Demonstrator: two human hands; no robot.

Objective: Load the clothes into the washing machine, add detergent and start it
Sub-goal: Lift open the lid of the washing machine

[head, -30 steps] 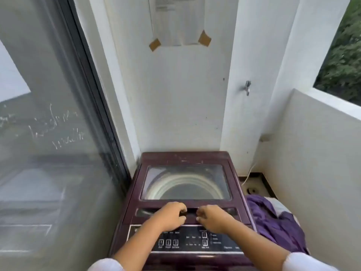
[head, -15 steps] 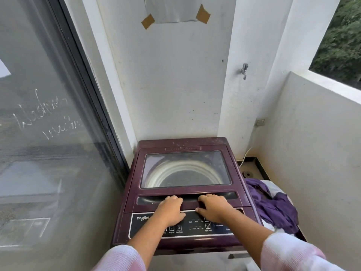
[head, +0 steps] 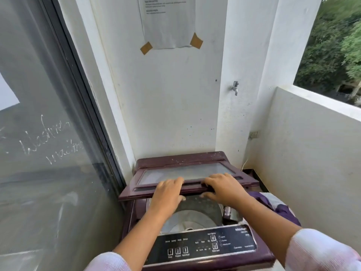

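Clothes [head: 277, 206] lie in a purple heap just beside the washing machine [head: 197, 247], to the right hand's [head: 224, 187] side, so that hand is nearer. Both hands clasp the front edge of the lid [head: 187, 173], left hand [head: 169, 192] beside right, fingers curled over it, thumbs beneath. Its long axis runs side to side, tilted up; the drum [head: 191, 218] beneath looks empty.

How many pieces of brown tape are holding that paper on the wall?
2 show: one tape piece at the paper's lower left corner, another at its lower right. The paper's top runs out of the picture, so more tape may be hidden up there.
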